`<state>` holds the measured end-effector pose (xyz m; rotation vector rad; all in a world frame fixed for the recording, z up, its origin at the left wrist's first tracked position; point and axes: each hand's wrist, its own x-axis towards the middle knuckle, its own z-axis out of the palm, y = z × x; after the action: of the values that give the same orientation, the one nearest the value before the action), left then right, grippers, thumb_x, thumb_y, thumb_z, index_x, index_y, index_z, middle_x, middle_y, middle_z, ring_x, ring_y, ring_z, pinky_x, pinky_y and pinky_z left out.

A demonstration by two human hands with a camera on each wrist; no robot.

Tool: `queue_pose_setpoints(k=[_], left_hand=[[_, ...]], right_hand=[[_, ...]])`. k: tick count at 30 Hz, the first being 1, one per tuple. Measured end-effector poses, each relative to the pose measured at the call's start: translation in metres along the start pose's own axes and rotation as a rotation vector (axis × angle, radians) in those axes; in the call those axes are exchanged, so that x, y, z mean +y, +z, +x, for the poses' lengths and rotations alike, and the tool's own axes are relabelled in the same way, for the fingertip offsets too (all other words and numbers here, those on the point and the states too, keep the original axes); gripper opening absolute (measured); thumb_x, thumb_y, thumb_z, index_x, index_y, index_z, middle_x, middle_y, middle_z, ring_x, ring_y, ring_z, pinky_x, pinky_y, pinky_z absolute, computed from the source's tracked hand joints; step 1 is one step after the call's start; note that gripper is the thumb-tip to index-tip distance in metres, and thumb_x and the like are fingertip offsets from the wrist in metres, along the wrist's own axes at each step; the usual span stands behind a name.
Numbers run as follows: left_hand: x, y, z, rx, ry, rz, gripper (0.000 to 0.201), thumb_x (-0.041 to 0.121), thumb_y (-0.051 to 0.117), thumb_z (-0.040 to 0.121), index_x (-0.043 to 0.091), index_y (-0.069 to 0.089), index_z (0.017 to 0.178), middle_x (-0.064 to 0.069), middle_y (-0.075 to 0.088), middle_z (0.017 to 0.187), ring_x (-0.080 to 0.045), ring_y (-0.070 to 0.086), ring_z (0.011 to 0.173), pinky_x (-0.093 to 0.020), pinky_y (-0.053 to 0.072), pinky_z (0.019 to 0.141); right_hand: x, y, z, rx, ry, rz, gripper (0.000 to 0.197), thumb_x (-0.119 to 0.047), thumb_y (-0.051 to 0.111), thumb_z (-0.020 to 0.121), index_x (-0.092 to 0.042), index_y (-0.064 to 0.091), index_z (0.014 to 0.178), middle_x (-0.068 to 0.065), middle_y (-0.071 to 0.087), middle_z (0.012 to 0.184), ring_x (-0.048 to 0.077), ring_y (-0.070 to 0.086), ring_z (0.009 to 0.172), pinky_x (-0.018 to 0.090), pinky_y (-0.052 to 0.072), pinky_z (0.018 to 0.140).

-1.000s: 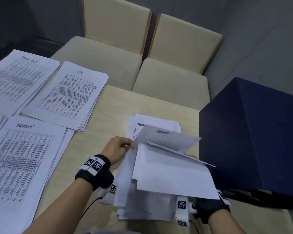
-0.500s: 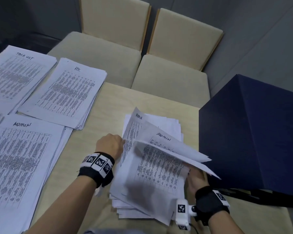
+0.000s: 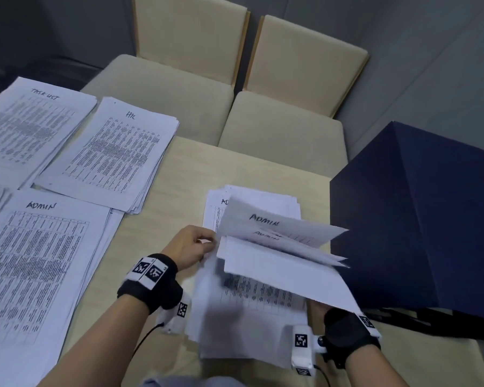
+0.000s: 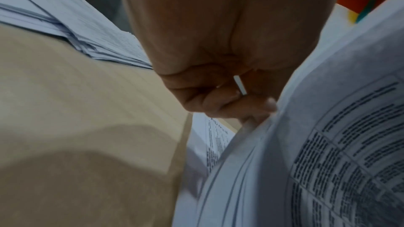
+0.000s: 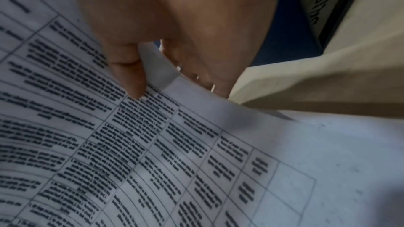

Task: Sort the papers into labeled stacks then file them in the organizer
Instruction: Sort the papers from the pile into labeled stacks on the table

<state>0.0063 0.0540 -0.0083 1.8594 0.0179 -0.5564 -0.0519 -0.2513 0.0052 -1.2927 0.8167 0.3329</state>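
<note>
A loose pile of printed papers (image 3: 243, 311) lies on the table in front of me. Several of its sheets (image 3: 277, 238) are fanned up off it, two of them headed ADMIN. My left hand (image 3: 204, 243) pinches their left edge with curled fingers (image 4: 238, 106). My right hand (image 3: 316, 310) is mostly hidden beneath them in the head view. In the right wrist view its thumb (image 5: 129, 77) lies on a printed sheet (image 5: 196, 153) and the fingers curl under that sheet's edge. Labeled stacks lie to the left: TASK LIST (image 3: 31, 127), HR (image 3: 109, 157) and ADMIN (image 3: 37, 263).
A dark blue organizer (image 3: 419, 219) stands on the table's right side, close to the raised sheets. Two beige chairs (image 3: 235, 88) sit beyond the far table edge. Bare wooden tabletop (image 3: 235, 169) shows between the HR stack and the loose pile.
The raised sheets were tipped toward me half a second ago, printed faces showing. They now fan out flatter, with two ADMIN headings in view. Both hands stay at the pile.
</note>
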Motion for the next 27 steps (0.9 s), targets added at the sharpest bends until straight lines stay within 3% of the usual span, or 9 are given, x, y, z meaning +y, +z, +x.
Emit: queue_pose_setpoints(k=[2,4,9,13,16,18,22,26,27], left_hand=[[-0.005,0.001,0.004,0.230,-0.093,0.233,0.026,0.011,0.058,0.080,0.026,0.069,0.098,-0.001,0.068,0.090,-0.020,0.061,0.078,-0.029,0.047,0.074],[-0.003,0.002,0.003,0.395,-0.202,0.381,0.019,0.027,0.062,0.086,0.021,0.061,0.104,0.003,0.065,0.096,-0.021,0.062,0.090,-0.029,0.046,0.078],[0.000,0.010,0.008,0.378,-0.205,0.443,0.030,0.034,0.073,0.080,0.019,0.053,0.063,0.002,0.062,0.066,-0.021,0.058,0.064,-0.024,0.037,0.055],[0.010,-0.002,0.004,0.388,-0.080,0.566,0.021,0.036,0.068,0.086,0.017,0.066,0.077,0.000,0.067,0.068,-0.024,0.064,0.064,-0.026,0.046,0.057],[0.017,-0.010,-0.002,0.488,0.012,0.649,0.012,0.036,0.065,0.087,0.026,0.072,0.090,0.003,0.071,0.078,-0.025,0.065,0.076,-0.030,0.049,0.064],[0.019,-0.010,-0.006,0.544,0.066,0.534,0.011,0.030,0.070,0.084,0.032,0.071,0.095,0.012,0.072,0.079,-0.018,0.066,0.071,-0.031,0.051,0.066],[0.018,-0.006,-0.011,0.301,0.070,0.025,0.023,0.004,0.072,0.082,0.026,0.071,0.082,0.014,0.070,0.067,-0.015,0.060,0.043,-0.025,0.050,0.058],[0.022,-0.001,-0.015,0.069,0.030,-0.260,0.035,-0.022,0.053,0.076,0.005,0.074,0.082,0.003,0.069,0.062,-0.013,0.052,0.044,-0.023,0.047,0.052],[0.022,0.000,-0.015,0.073,0.008,-0.282,0.035,-0.024,0.050,0.075,0.001,0.073,0.083,0.003,0.067,0.060,-0.011,0.050,0.042,-0.020,0.045,0.049]], right_hand=[[0.003,0.008,-0.001,0.040,-0.082,0.022,0.027,0.003,0.042,0.100,-0.020,0.055,0.095,-0.004,0.062,0.097,0.017,0.060,0.094,0.018,0.050,0.068],[0.008,0.008,-0.003,0.123,-0.180,0.052,0.020,-0.004,0.048,0.099,-0.019,0.057,0.090,0.003,0.061,0.094,0.018,0.059,0.088,0.023,0.047,0.072],[0.007,0.006,-0.008,0.039,-0.252,-0.032,0.013,0.000,0.060,0.084,-0.008,0.063,0.094,0.012,0.071,0.097,0.027,0.067,0.093,0.040,0.051,0.085],[0.007,0.004,-0.003,0.061,-0.259,-0.017,0.023,0.005,0.060,0.083,-0.012,0.057,0.068,0.005,0.065,0.075,0.027,0.061,0.089,0.032,0.046,0.082],[0.004,0.006,-0.004,-0.005,-0.223,0.015,0.017,0.007,0.055,0.086,-0.005,0.064,0.080,0.010,0.073,0.085,0.027,0.067,0.087,0.033,0.050,0.077],[0.002,0.007,-0.003,-0.018,-0.186,-0.005,0.018,0.008,0.051,0.088,-0.003,0.064,0.083,0.013,0.073,0.087,0.028,0.068,0.087,0.036,0.051,0.078],[-0.001,0.004,0.003,-0.022,-0.214,0.008,0.020,0.014,0.048,0.087,0.003,0.064,0.089,0.020,0.067,0.095,0.037,0.061,0.101,0.040,0.047,0.091],[-0.004,0.008,0.006,-0.072,-0.229,-0.050,0.009,-0.009,0.060,0.094,-0.007,0.064,0.101,0.009,0.069,0.101,0.004,0.068,0.076,0.019,0.053,0.068],[-0.002,0.005,0.014,-0.088,-0.199,-0.036,0.025,-0.021,0.070,0.089,-0.007,0.062,0.108,0.008,0.066,0.112,-0.001,0.068,0.080,0.015,0.054,0.069]])
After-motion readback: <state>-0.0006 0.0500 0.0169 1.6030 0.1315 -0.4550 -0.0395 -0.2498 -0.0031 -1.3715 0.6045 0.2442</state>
